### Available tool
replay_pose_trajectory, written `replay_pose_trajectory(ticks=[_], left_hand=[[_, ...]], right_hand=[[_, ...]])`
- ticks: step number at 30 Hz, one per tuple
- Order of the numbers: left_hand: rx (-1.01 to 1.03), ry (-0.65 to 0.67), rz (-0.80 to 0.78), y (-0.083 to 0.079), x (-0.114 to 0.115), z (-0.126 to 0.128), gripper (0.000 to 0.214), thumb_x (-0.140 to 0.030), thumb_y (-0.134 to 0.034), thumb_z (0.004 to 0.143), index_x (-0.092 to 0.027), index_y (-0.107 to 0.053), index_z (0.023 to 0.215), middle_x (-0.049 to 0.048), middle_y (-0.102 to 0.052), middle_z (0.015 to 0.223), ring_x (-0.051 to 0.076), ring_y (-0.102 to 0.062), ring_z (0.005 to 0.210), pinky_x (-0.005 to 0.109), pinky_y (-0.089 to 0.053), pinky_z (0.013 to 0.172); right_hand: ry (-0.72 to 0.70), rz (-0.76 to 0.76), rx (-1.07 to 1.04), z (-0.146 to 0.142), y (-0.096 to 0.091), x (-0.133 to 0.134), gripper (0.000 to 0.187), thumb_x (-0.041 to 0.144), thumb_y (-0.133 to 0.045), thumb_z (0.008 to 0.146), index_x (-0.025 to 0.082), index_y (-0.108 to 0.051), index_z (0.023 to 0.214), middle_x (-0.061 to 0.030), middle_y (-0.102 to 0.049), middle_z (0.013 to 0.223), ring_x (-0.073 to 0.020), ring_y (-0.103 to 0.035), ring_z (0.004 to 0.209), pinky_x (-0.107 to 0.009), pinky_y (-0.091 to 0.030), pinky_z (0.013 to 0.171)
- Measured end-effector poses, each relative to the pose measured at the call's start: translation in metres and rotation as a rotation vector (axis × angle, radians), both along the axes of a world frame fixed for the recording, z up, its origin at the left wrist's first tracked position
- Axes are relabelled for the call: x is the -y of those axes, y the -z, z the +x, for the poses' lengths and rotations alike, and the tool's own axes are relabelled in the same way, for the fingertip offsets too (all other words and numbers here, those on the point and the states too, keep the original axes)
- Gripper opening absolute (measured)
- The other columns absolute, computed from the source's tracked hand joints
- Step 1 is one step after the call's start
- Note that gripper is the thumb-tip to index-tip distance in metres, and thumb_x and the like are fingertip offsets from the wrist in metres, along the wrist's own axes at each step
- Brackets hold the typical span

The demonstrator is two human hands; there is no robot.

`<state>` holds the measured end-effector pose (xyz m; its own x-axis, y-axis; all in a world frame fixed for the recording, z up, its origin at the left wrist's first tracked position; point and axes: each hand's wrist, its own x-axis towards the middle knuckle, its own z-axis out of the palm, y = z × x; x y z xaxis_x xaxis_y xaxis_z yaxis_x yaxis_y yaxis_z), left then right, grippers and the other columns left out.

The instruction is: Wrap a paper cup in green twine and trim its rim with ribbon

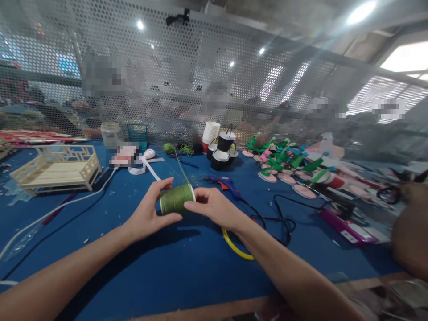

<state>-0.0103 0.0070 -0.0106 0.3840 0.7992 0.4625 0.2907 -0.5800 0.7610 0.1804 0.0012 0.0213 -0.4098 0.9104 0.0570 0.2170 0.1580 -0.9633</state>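
Note:
Above the blue table, both my hands hold a spool wound with green thread. My left hand grips its left end with thumb and fingers wrapped round it. My right hand pinches the spool's right end. A thin green strand runs from the spool up and back to a small green ball of thread near the mesh wall. A yellow ring lies on the table under my right wrist.
A blue glue gun with a black cord lies behind my hands. Black-and-white cups stand further back. Pink discs with green ribbons fill the right. A small wooden bed model sits at the left. Another person's arm shows at the right edge.

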Motion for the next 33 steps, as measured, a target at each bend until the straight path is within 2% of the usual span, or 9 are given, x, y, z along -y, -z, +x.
replay_pose_trajectory(ticks=[3, 6, 10, 13, 17, 21, 24, 26, 33], left_hand=[[0.100, 0.054, -0.322, -0.004, -0.001, 0.003, 0.060, -0.043, -0.061, 0.071, -0.019, -0.036, 0.121, 0.0078, -0.051, 0.103, 0.021, -0.057, 0.086, 0.040, -0.048, 0.077], [0.137, 0.055, -0.434, -0.007, 0.001, 0.006, 0.053, -0.040, -0.064, 0.066, -0.018, -0.044, 0.111, 0.0026, -0.056, 0.088, 0.017, -0.057, 0.074, 0.032, -0.049, 0.068], [0.105, 0.003, -0.389, -0.008, 0.003, 0.008, 0.050, -0.035, -0.068, 0.062, -0.018, -0.047, 0.104, -0.0006, -0.056, 0.079, 0.014, -0.055, 0.069, 0.027, -0.046, 0.065], [0.090, 0.022, -0.367, -0.007, 0.005, 0.009, 0.052, -0.034, -0.068, 0.062, -0.019, -0.046, 0.106, -0.0003, -0.056, 0.082, 0.014, -0.054, 0.069, 0.027, -0.046, 0.064], [0.066, 0.002, -0.337, -0.006, 0.005, 0.009, 0.057, -0.036, -0.068, 0.062, -0.020, -0.045, 0.111, 0.0028, -0.055, 0.092, 0.016, -0.055, 0.075, 0.029, -0.046, 0.068], [-0.011, -0.024, -0.303, -0.007, 0.005, 0.009, 0.052, -0.038, -0.067, 0.062, -0.017, -0.049, 0.106, 0.0034, -0.057, 0.090, 0.018, -0.056, 0.078, 0.032, -0.046, 0.071], [-0.061, -0.015, -0.231, -0.007, 0.005, 0.010, 0.050, -0.037, -0.067, 0.063, -0.017, -0.050, 0.106, 0.0048, -0.058, 0.096, 0.020, -0.056, 0.084, 0.033, -0.046, 0.075], [-0.088, 0.008, -0.173, -0.006, 0.006, 0.010, 0.049, -0.036, -0.068, 0.063, -0.018, -0.050, 0.105, 0.0056, -0.057, 0.100, 0.021, -0.056, 0.088, 0.034, -0.046, 0.078], [-0.122, 0.143, -0.082, -0.001, 0.009, 0.010, 0.055, -0.034, -0.068, 0.065, -0.020, -0.043, 0.113, 0.0098, -0.054, 0.115, 0.024, -0.054, 0.104, 0.037, -0.044, 0.089]], right_hand=[[0.005, 0.199, 0.124, 0.003, 0.004, 0.006, 0.015, 0.029, -0.059, 0.073, 0.015, -0.062, 0.076, -0.0018, -0.061, 0.074, -0.0144, -0.053, 0.070, -0.028, -0.040, 0.069], [0.019, 0.263, 0.202, 0.003, 0.006, 0.010, 0.013, 0.026, -0.058, 0.073, 0.014, -0.063, 0.075, -0.0035, -0.062, 0.076, -0.0162, -0.054, 0.074, -0.029, -0.040, 0.071], [-0.057, 0.083, 0.058, 0.003, 0.008, 0.010, 0.022, 0.030, -0.059, 0.073, 0.015, -0.063, 0.088, -0.0041, -0.065, 0.086, -0.0168, -0.057, 0.079, -0.030, -0.042, 0.072], [-0.012, -0.033, -0.029, 0.002, 0.011, 0.010, 0.022, 0.030, -0.059, 0.071, 0.014, -0.062, 0.086, -0.0034, -0.065, 0.081, -0.0156, -0.058, 0.074, -0.029, -0.043, 0.069], [0.038, 0.016, 0.010, 0.001, 0.011, 0.012, 0.015, 0.026, -0.059, 0.070, 0.015, -0.062, 0.079, -0.0023, -0.063, 0.076, -0.0148, -0.056, 0.072, -0.028, -0.042, 0.066], [0.034, 0.036, 0.088, 0.004, 0.009, 0.011, 0.019, 0.034, -0.058, 0.072, 0.015, -0.060, 0.074, -0.0013, -0.061, 0.071, -0.0137, -0.054, 0.066, -0.027, -0.041, 0.062], [0.190, 0.085, 0.075, 0.009, 0.008, 0.005, 0.029, 0.044, -0.054, 0.075, 0.016, -0.057, 0.074, -0.0022, -0.059, 0.070, -0.0144, -0.054, 0.067, -0.029, -0.042, 0.065], [0.252, 0.144, 0.036, 0.011, 0.008, 0.001, 0.034, 0.049, -0.049, 0.078, 0.016, -0.056, 0.078, -0.0048, -0.061, 0.080, -0.0164, -0.056, 0.078, -0.031, -0.043, 0.073], [0.051, 0.111, -0.029, 0.008, 0.005, -0.001, 0.056, 0.061, -0.029, 0.083, 0.018, -0.064, 0.096, -0.0081, -0.062, 0.108, -0.0203, -0.054, 0.103, -0.037, -0.036, 0.094]])
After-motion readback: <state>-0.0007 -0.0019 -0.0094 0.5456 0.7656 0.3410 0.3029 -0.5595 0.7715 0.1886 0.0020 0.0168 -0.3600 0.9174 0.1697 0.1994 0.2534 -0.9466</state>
